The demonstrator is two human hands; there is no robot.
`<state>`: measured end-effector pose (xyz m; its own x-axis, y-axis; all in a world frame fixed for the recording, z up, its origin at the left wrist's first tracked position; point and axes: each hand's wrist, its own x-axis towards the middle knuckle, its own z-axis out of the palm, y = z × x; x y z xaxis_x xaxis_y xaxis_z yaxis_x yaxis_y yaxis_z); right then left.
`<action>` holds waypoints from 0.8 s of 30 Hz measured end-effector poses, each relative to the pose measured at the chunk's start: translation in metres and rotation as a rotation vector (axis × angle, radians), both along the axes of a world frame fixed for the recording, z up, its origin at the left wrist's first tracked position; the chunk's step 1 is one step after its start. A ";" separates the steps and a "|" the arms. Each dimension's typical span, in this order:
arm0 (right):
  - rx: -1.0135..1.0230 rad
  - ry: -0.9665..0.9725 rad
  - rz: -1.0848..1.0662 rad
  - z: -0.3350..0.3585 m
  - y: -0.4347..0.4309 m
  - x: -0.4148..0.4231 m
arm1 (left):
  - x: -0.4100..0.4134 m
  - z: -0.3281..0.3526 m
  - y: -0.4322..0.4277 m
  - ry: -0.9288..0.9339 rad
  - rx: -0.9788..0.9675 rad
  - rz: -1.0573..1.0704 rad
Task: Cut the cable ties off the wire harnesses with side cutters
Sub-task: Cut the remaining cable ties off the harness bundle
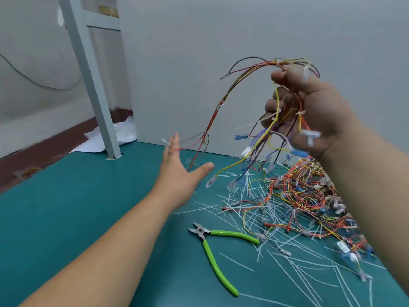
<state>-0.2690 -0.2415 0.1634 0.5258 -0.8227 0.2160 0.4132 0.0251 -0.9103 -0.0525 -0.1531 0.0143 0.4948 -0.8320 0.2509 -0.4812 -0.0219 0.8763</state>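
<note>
Several white cable ties (220,105) bind the wire harness (250,73) that the right hand (314,107) grips in a fist, raised above the table (88,207). The left hand (177,171) is open, fingers straight, near the dangling branch. It would be best to catch that branch and draw it taut so each tie stands clear. Then take up the side cutters (212,242) lying on the table and nip only plastic, never insulation.
</note>
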 end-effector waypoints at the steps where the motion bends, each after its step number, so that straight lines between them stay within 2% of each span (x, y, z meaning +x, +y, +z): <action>1: 0.020 -0.049 0.025 0.003 0.001 -0.001 | -0.005 0.002 -0.003 0.002 0.022 -0.063; 4: 0.063 -0.193 0.061 0.012 0.003 -0.008 | -0.011 0.007 -0.015 0.104 -0.008 -0.173; 7: 0.088 -0.274 0.025 0.017 0.001 -0.017 | -0.015 0.017 -0.023 0.232 0.019 -0.145; 10: 0.086 -0.243 -0.012 0.015 -0.003 -0.026 | -0.014 0.028 -0.027 0.446 -0.010 -0.166; 15: 0.109 -0.169 -0.153 -0.004 -0.007 -0.029 | -0.013 0.047 -0.034 0.573 -0.155 -0.169; 17: 0.117 -0.187 -0.189 -0.009 -0.006 -0.030 | -0.016 0.052 -0.033 0.514 -0.141 -0.155; 21: 0.040 -0.164 -0.217 -0.008 -0.007 -0.032 | -0.013 0.044 -0.029 0.247 -0.021 -0.083; 24: 0.008 -0.101 -0.337 0.002 -0.017 -0.037 | -0.010 0.021 -0.021 0.068 0.036 -0.076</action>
<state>-0.3058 -0.2587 0.1649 0.2010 -0.9483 0.2456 0.4879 -0.1205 -0.8645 -0.0622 -0.1738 0.0353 0.4445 -0.8758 0.1882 -0.4221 -0.0195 0.9063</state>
